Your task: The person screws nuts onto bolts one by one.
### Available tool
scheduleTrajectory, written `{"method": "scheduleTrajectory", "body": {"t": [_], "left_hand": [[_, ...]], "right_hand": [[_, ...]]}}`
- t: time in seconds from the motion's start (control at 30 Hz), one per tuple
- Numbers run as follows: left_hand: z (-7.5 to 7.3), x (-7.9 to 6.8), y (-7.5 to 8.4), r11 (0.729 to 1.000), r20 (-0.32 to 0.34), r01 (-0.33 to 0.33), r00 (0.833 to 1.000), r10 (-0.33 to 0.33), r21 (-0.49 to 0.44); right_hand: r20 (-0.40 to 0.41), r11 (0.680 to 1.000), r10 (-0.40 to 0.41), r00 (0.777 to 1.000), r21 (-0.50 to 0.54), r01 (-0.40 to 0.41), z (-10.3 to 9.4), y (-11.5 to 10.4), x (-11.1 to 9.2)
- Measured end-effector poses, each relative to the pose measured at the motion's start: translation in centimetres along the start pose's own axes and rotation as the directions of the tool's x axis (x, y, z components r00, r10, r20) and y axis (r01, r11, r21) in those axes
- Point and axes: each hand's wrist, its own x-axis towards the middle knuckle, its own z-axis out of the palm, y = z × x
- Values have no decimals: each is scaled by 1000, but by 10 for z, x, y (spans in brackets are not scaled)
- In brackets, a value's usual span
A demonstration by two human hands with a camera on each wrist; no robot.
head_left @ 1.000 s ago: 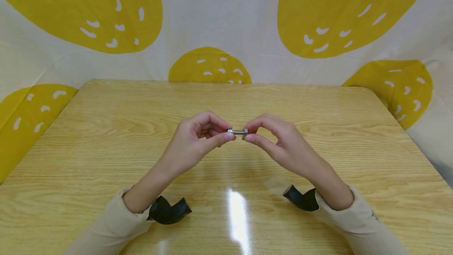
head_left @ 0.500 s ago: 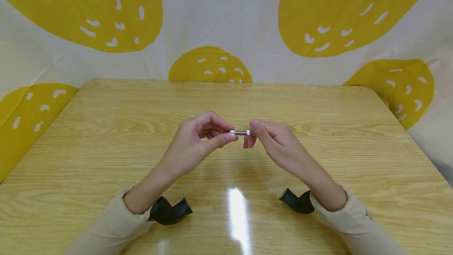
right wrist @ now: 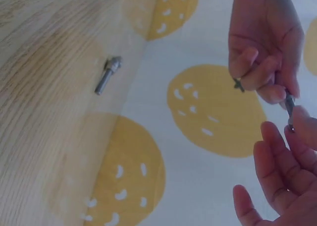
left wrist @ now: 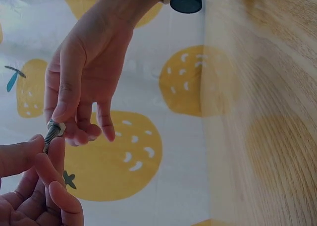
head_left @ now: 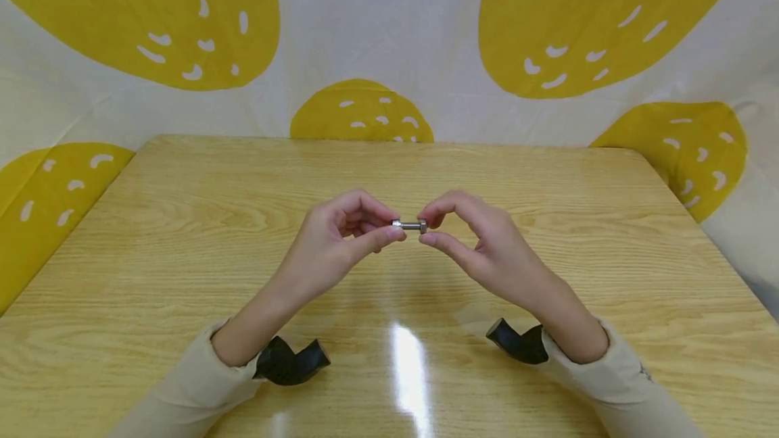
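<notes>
A metal bolt (head_left: 410, 226) is held level in the air between both hands in the head view. My left hand (head_left: 331, 242) pinches its left end between thumb and fingers. My right hand (head_left: 483, 242) has thumb and forefinger around the hex nut (head_left: 423, 226) at the right end. Seen from the left wrist, the threaded shank (left wrist: 51, 133) shows between the left fingertips and the nut, with the right thumb touching the nut. In the right wrist view, fingers cover most of the bolt.
A wooden table (head_left: 182, 222) spreads below the hands, backed by a white cloth (head_left: 377, 26) with yellow shapes. In the right wrist view, another bolt-like metal piece (right wrist: 106, 76) lies on the wood. Black mounts (head_left: 298, 363) stick out from both wrists.
Half a second ago the right thumb had rolled up with the fingers below the nut; now thumb and forefinger are spread around the nut again, as one second ago. The left hand stays nearly still.
</notes>
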Motion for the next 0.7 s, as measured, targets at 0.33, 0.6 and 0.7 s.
{"method": "scheduleTrajectory", "body": {"t": [0.33,0.6,0.7], "left_hand": [[4,-1,1,1000,-1,2,1000,-2,-7],[4,-2,3,1000,-7,30,1000,-30,0],[3,-2,3,999,-12,38,999,-38,0]], "right_hand": [[12,995,68,998,-72,-67,9,1,-2],[75,965,262,962,-47,-259,3,-3,0],[66,980,197,978,-39,-194,0,-5,0]]}}
